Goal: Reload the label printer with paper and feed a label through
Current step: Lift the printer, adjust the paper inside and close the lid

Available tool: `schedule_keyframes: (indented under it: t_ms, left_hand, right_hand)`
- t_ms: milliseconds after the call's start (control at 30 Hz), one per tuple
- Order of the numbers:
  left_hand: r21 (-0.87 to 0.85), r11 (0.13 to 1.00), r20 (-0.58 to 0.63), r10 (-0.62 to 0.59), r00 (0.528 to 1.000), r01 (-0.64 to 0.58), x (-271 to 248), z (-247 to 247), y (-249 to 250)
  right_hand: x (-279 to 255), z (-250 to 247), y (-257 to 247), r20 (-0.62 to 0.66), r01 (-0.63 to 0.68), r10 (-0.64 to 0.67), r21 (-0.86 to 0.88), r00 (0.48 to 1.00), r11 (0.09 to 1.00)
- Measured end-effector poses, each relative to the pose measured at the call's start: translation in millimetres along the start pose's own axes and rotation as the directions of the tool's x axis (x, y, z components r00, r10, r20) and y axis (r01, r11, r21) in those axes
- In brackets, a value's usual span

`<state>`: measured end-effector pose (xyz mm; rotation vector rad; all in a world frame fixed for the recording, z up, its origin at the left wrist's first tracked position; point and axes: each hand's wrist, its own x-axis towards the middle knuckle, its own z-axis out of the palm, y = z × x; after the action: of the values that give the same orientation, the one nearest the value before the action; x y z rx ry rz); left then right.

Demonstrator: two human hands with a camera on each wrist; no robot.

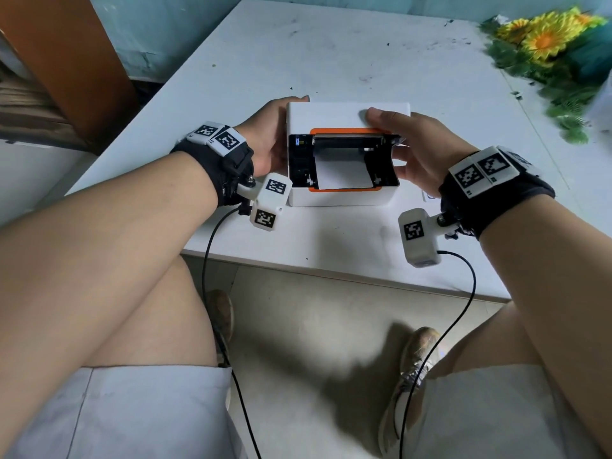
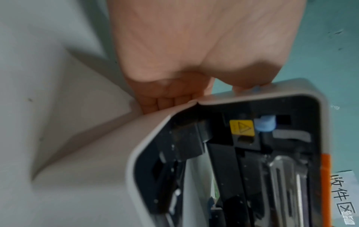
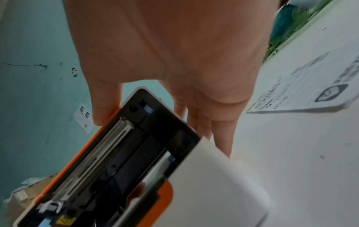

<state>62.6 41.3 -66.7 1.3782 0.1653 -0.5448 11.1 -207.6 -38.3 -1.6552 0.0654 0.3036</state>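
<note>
The label printer [image 1: 341, 197] between the two hands looks like smooth white plastic with an orange plastic edge [image 1: 344, 189]. Inside it are dull black plastic, a shiny metal bar [image 3: 108, 145] and plain white paper [image 1: 344, 175]. The white table [image 1: 331, 54] under it looks scuffed.

I sit at a white surface [image 1: 347, 51] with small dark marks on it. Behind it the wall [image 1: 159, 34] is pale blue-green — a bit cracked. A brown wooden board [image 1: 66, 61] leans on my left. Yellow fake flowers [image 1: 546, 38] lie at the far right corner. The floor [image 1: 314, 342] below is pale grey — with soft shadows.
</note>
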Motion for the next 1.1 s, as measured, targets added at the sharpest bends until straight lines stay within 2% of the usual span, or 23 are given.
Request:
schedule_keyframes:
  t_ms: [167, 500, 833, 1100]
  left_hand:
    - [0.064, 0.998, -0.028, -0.022, 0.999, 0.024, -2.3, 0.3, 0.7]
    - [0.079, 0.996, -0.040, 0.055, 0.998, -0.051, -1.5, 0.0, -1.6]
    - [0.006, 0.988, -0.108, 0.157, 0.982, -0.157, -8.6, 8.9, -5.5]
    - [-0.018, 0.988, -0.100, 0.154, 0.983, -0.156, -15.8, 13.9, -4.0]
  right_hand:
    - [-0.2, -0.1, 2.8, -0.004, 0.022, -0.022, 0.023, 1.000, 0.999]
    - [-2.0, 0.2, 5.2, -0.002, 0.037, -0.036, 0.025, 0.999, 0.999]
    - [-4.1, 0.5, 5.1, -0.003, 0.035, -0.035, 0.029, 0.999, 0.999]
    - [-3.8, 0.2, 6.7, -0.005, 0.038, -0.037, 0.043, 0.999, 0.998]
